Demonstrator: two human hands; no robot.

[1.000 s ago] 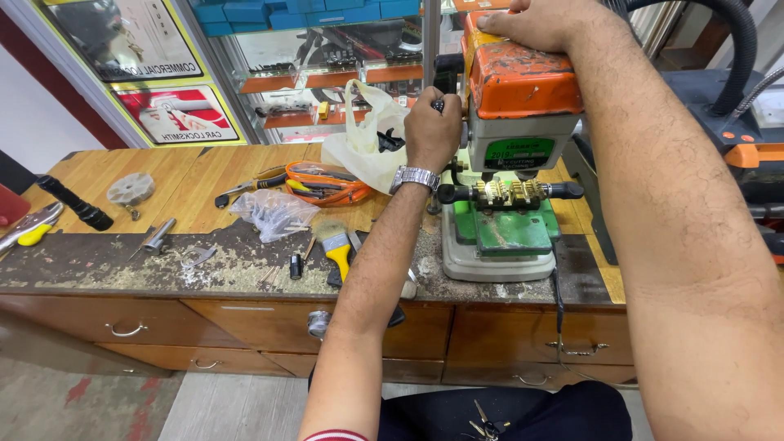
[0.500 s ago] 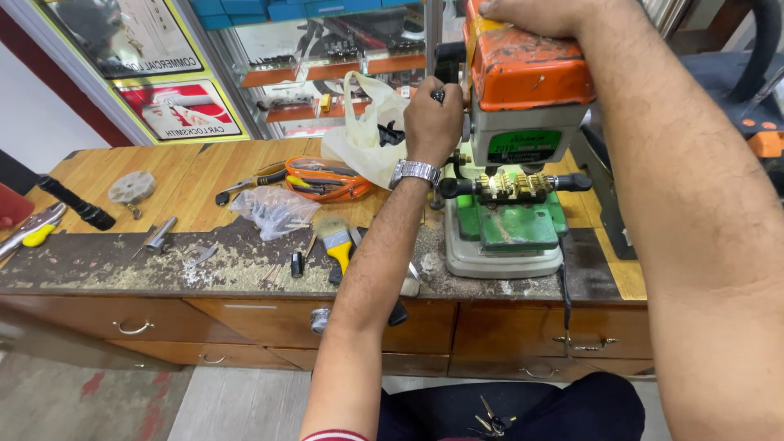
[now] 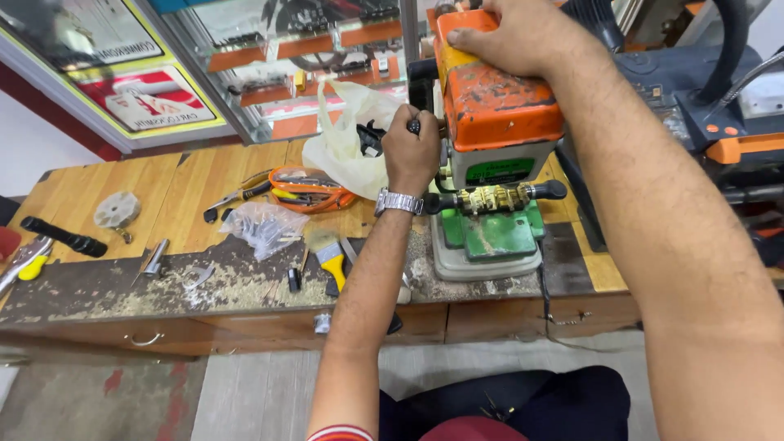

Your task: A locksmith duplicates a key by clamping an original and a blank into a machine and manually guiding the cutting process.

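Brush (image 3: 330,260) with a yellow handle is lying nearest on the dusty workbench (image 3: 122,286), beside a clear plastic bag (image 3: 263,226). Left hand (image 3: 411,153) is reaching up, wrist bent, fingers closing around a small black knob (image 3: 415,126) on the machine's left side. Right hand (image 3: 516,34) is resting palm-down, fingers curling over the orange machine (image 3: 498,106) top. Yellowish bag (image 3: 347,143) is sitting just behind the left hand.
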